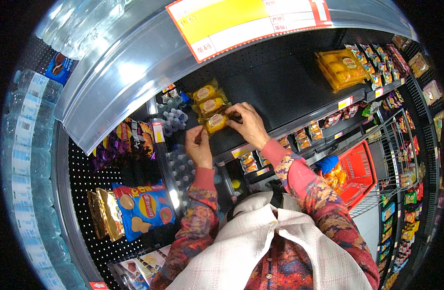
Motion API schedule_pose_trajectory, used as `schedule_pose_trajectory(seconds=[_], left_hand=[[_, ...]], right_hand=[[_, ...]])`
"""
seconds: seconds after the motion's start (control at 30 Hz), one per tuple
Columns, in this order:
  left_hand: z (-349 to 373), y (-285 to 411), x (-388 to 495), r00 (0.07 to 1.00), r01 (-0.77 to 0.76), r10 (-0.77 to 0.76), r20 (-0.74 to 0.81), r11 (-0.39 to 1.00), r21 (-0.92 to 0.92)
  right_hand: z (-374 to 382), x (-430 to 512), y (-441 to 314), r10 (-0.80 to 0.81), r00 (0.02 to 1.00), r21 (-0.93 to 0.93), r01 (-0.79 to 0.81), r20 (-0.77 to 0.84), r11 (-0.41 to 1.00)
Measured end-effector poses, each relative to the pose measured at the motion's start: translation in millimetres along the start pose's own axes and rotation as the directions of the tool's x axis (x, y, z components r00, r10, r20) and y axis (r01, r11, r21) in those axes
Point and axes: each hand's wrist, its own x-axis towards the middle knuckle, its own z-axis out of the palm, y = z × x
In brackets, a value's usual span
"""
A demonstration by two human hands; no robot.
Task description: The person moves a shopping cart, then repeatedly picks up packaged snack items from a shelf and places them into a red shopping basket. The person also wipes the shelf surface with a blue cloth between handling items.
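A yellow, clear-wrapped pack of small cakes [211, 106], three showing in a row, lies at the left part of a black shelf [269, 83]. My right hand [250, 125] has its thumb and forefinger on the pack's right edge, near the front. At the front left corner, my left hand [200, 148] pinches the wrapper between curled fingers and thumb. What the fingertips grip is partly hidden. Farther right on this shelf sits a larger stack of similar yellow packs [341, 69].
A clear shelf-edge strip with a price label [251, 21] hangs overhead. Bottled water [33, 163] lines the left, beside a blue chip bag [145, 210]. A wire shopping cart [392, 156] with a red basket [363, 170] stands at the right, before more snack shelves.
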Motion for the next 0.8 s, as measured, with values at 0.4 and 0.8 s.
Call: schedule_pose_trajectory(seconds=[0.4, 0.8], left_hand=[[4, -3, 7, 0.999, -0.048, 0.047, 0.015, 0.998, 0.038], [2, 29, 1, 0.997, -0.079, 0.077, 0.031, 0.993, 0.087]], right_hand=[[4, 4, -1, -0.001, 0.999, -0.060, -0.001, -0.048, 0.998], [-28, -18, 0, 0.040, 0.989, 0.047, -0.034, -0.145, 0.998]])
